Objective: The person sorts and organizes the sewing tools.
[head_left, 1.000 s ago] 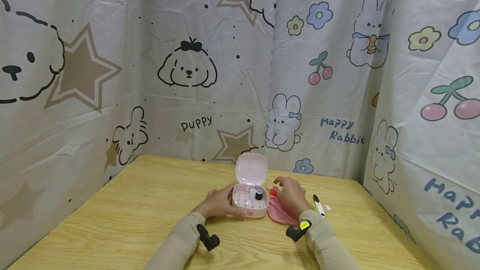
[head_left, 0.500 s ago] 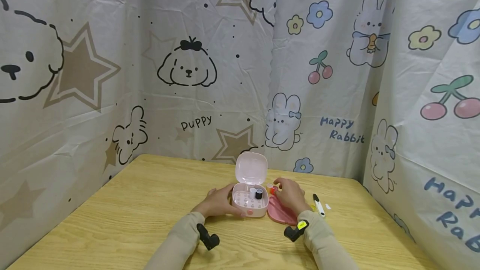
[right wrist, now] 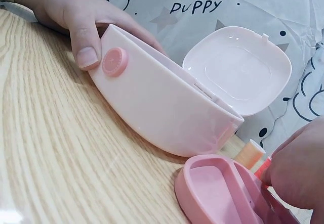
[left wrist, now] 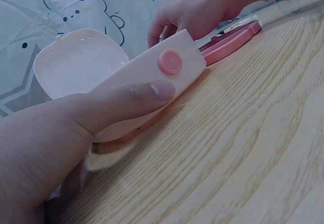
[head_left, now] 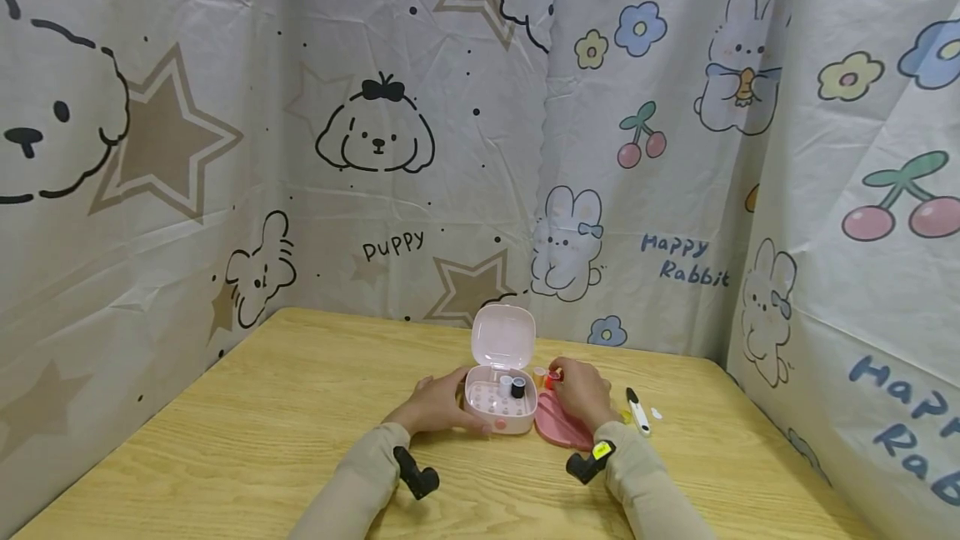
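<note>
An open pale pink sewing box (head_left: 501,423), its lid (head_left: 503,338) raised at the back, stands on the table. A white thread spool (head_left: 506,387) and a black thread spool (head_left: 518,388) are upright on its pegged floor. My left hand (head_left: 435,407) grips the box's left side, thumb along the front beside the round pink button (left wrist: 169,62). To the right of the box, my right hand (head_left: 585,394) pinches a red thread spool (right wrist: 263,168), its fingertips partly hidden in the right wrist view. An orange thread spool (right wrist: 250,154) stands just beside the red one.
A darker pink divided tray (head_left: 557,425) lies against the box's right side, below my right hand. Farther right are a white tool with a black end (head_left: 637,412), a small white piece (head_left: 657,414) and something yellow (head_left: 625,416). Printed curtains enclose the table (head_left: 315,390).
The right hand's fingers have closed in on the red spool, and that hand has shifted very slightly. The left hand and the box keep their place.
</note>
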Action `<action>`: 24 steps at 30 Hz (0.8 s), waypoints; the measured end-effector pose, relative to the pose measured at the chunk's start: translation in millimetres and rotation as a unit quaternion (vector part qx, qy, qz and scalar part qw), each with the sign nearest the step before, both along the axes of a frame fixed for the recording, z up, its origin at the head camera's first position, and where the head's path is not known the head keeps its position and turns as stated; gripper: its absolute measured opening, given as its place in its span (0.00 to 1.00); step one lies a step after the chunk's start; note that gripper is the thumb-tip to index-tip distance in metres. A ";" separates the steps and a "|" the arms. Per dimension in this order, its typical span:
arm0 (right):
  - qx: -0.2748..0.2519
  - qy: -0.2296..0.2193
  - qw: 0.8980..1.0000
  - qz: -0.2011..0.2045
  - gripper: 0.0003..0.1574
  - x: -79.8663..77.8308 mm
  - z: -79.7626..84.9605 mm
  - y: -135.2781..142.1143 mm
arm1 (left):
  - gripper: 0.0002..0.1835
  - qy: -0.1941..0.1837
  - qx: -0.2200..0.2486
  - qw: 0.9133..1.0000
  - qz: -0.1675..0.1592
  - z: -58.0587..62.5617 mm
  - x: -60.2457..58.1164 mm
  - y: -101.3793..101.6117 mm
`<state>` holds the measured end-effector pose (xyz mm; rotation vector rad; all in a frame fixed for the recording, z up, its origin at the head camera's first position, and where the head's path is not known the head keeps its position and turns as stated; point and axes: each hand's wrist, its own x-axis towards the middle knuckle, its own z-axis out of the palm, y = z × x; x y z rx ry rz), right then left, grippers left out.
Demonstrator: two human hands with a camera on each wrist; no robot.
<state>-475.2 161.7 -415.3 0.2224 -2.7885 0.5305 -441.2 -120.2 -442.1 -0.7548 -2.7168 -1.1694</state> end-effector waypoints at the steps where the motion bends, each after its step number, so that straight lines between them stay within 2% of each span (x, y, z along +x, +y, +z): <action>1: -0.001 0.000 1.000 -0.001 0.17 0.0 -0.1 -0.1 | 0.59 0.000 0.000 1.000 0.000 -0.3 -0.4 0.1; 9: 0.005 0.006 1.000 -0.003 0.16 -2.7 -2.0 -2.0 | 0.61 0.005 -0.013 1.000 0.007 -3.7 -2.5 0.3; 16: 0.013 0.003 1.000 -0.002 0.13 -1.6 -0.7 -5.3 | 0.59 -0.003 0.001 1.000 -0.006 -0.2 0.4 0.5; 24: 0.026 0.005 1.000 -0.010 0.13 -2.4 -1.7 -8.0 | 0.58 -0.007 0.006 1.000 -0.004 -0.2 -0.5 -0.1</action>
